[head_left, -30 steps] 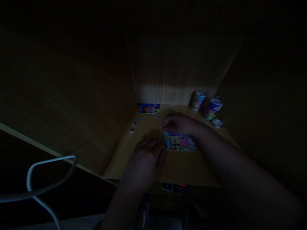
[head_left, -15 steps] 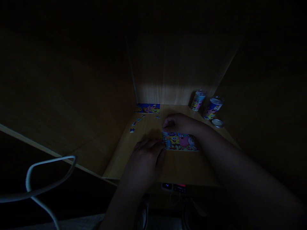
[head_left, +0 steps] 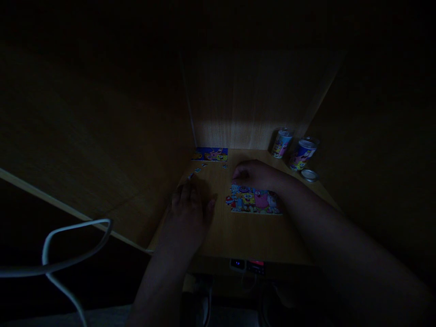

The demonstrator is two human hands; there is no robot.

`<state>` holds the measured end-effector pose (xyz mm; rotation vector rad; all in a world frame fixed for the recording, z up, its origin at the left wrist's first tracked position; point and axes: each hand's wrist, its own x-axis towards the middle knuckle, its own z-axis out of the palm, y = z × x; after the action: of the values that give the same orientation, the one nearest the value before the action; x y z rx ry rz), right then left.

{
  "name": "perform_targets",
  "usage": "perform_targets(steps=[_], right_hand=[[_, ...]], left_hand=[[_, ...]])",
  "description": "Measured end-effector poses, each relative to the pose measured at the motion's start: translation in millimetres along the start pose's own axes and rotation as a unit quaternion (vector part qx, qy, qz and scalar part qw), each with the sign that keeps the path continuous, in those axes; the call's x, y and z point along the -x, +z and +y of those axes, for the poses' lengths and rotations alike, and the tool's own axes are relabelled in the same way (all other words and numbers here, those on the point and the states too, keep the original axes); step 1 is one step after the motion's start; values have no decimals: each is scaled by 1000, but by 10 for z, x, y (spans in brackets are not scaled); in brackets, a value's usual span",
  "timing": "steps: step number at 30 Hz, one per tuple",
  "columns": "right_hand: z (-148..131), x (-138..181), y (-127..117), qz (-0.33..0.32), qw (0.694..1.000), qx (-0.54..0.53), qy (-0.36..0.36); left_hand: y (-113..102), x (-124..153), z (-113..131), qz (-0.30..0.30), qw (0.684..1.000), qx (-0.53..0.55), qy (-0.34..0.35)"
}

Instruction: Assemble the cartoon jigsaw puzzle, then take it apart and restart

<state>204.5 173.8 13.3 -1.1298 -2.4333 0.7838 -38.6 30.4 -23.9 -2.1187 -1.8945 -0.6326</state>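
A colourful cartoon jigsaw puzzle (head_left: 260, 200) lies on the wooden surface, with one piece (head_left: 229, 200) jutting out at its left edge. My right hand (head_left: 254, 174) rests at the puzzle's upper left part, fingers curled together; whatever they hold, if anything, is hidden. Off to the left, my left hand (head_left: 185, 209) is lowered over the wood with its thumb spread away from the fingers. Its fingertips reach close to a loose puzzle piece (head_left: 191, 175) and hide the spot just below it. More loose pieces (head_left: 197, 170) lie beyond the fingertips.
A flat blue cartoon picture strip (head_left: 211, 154) lies against the back panel. Two printed cans, one slimmer (head_left: 281, 143) and one nearer (head_left: 303, 154), stand at the back right beside a round lid (head_left: 309, 175). A white cable (head_left: 44, 254) loops at lower left. The scene is dim.
My left hand has left the puzzle's left edge and moved left to the loose pieces, covering the nearest one. The jutting piece is now uncovered. My right hand has barely moved.
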Motion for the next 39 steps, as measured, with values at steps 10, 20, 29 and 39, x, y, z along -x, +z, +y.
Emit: perform_targets(steps=[10, 20, 29, 39], right_hand=[[52, -15, 35, 18, 1000, 8, -10], [81, -16, 20, 24, 999, 4, -24], [39, -25, 30, 19, 999, 16, -25], [5, -20, 57, 13, 1000, 18, -20]], left_hand=[[124, -250, -173, -104, 994, 26, -5], [-104, -174, -101, -47, 972, 222, 59], [-28, -194, -105, -25, 994, 100, 24], [-110, -275, 12, -80, 993, 84, 0]])
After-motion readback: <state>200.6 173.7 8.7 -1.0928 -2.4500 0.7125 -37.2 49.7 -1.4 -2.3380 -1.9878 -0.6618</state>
